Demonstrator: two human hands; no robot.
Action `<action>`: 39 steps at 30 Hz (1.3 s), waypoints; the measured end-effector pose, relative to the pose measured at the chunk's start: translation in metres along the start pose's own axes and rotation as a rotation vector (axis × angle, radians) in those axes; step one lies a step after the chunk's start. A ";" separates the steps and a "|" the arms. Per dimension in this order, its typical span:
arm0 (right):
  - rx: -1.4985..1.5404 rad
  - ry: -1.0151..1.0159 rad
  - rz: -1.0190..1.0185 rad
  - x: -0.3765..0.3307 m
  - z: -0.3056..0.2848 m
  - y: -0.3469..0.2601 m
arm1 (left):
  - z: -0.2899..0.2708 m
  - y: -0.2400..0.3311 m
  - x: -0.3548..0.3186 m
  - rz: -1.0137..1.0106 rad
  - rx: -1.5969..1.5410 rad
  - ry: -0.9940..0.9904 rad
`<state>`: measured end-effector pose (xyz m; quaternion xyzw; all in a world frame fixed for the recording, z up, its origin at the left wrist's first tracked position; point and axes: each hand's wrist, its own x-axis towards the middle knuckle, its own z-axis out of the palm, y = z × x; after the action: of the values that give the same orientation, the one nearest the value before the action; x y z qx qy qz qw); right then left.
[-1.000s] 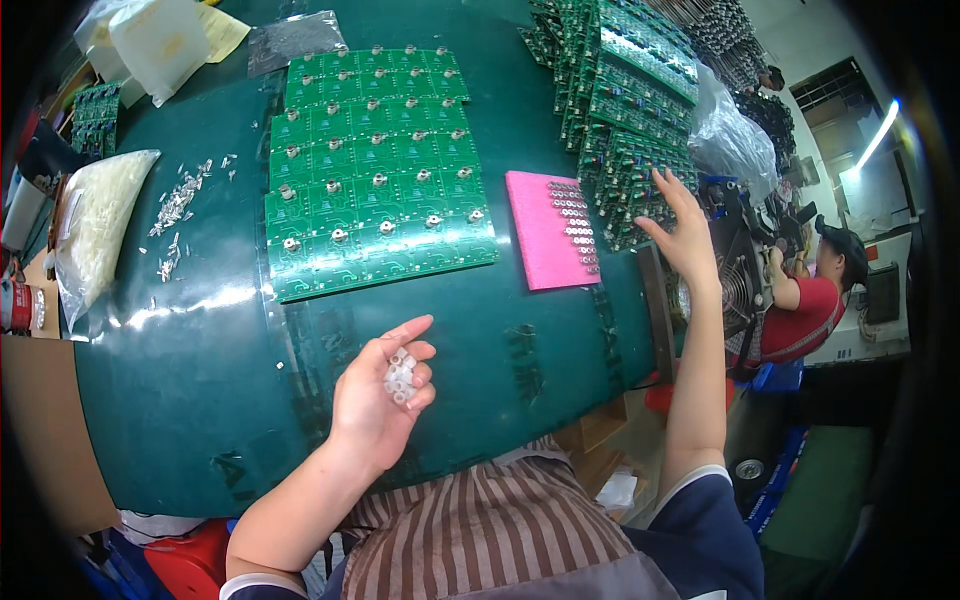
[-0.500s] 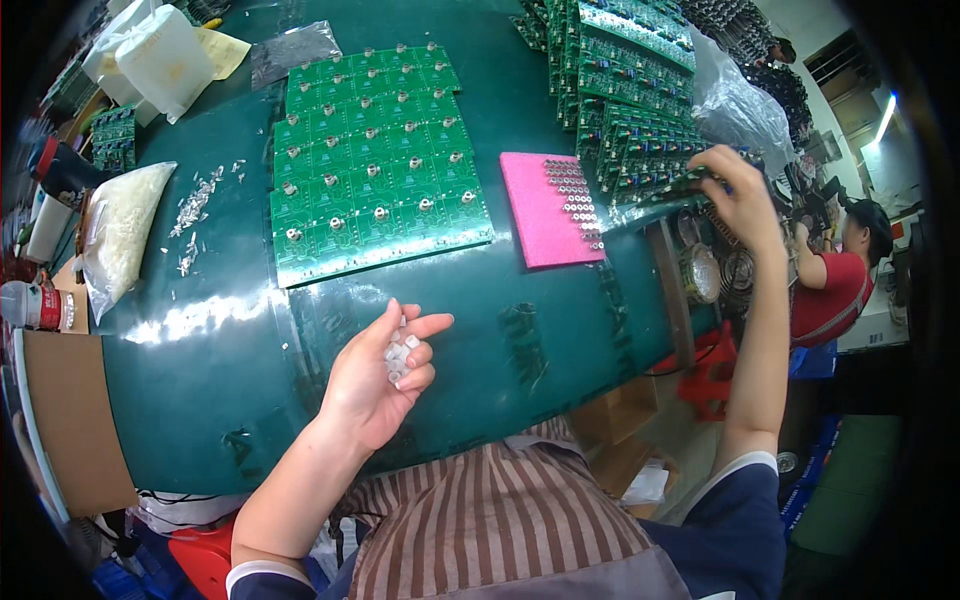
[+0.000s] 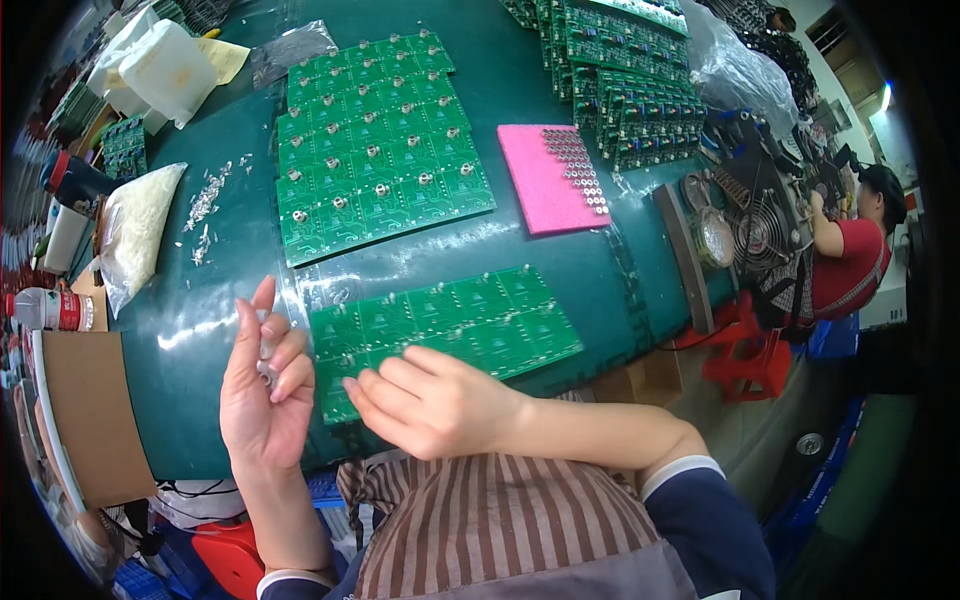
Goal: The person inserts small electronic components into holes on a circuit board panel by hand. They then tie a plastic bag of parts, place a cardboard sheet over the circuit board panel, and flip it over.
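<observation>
In front of me a green circuit board panel (image 3: 480, 325) lies flat on the table, with small metal parts standing along it. My left hand (image 3: 265, 390) is held palm up at its left side, fingers curled around small white plastic pieces (image 3: 267, 370). Over the panel's near left part is my right hand (image 3: 440, 400), its fingers bent and drawn together. Whatever its fingertips hold, if anything, is hidden. Farther back, overlapping green panels (image 3: 380, 150) bear rows of similar metal parts. A pink foam block (image 3: 540, 190) holds rows of small metal parts.
Stacked populated boards (image 3: 640, 100) stand at the far right beside a clear plastic bag (image 3: 740, 70). At left are a bag of white pieces (image 3: 140, 235), scattered white pieces (image 3: 203, 205), a bottle (image 3: 50, 308) and a cardboard box (image 3: 90, 410). A person in red (image 3: 850, 250) sits right.
My right hand has come from the stacked boards at right to the front, where a green panel now lies. My left hand has shifted left, its fingers more closed over the white pieces.
</observation>
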<state>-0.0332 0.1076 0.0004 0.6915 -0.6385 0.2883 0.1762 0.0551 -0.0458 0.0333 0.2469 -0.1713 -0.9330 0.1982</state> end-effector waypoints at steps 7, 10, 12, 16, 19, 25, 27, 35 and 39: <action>0.424 -0.029 0.251 -0.030 0.023 0.003 | -0.012 -0.032 0.002 -0.110 0.129 0.060; 0.411 -0.017 0.179 -0.040 -0.007 0.033 | -0.008 -0.055 0.004 -0.195 0.164 0.091; 0.233 0.061 0.395 -0.047 -0.032 0.071 | -0.005 -0.066 0.004 -0.251 0.205 0.094; -0.195 0.244 0.853 -0.074 -0.057 0.152 | 0.002 -0.088 0.007 -0.346 0.251 0.042; -0.150 0.201 0.886 -0.080 -0.055 0.174 | 0.011 -0.099 0.009 -0.388 0.278 0.010; -0.212 0.176 0.717 -0.083 -0.041 0.196 | 0.019 -0.108 0.018 -0.437 0.331 0.008; -0.223 0.175 0.690 -0.081 -0.041 0.202 | 0.021 -0.108 0.021 -0.436 0.319 0.009; -0.021 0.272 0.875 -0.061 -0.062 0.165 | 0.026 -0.114 0.024 -0.400 0.291 -0.017; 0.864 0.352 0.975 -0.044 -0.070 0.080 | 0.029 -0.112 0.022 -0.406 0.287 0.006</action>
<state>-0.1255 0.1752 0.0172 0.2754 -0.6666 0.6727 -0.1653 -0.0098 0.0478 0.0017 0.3044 -0.2483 -0.9191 -0.0299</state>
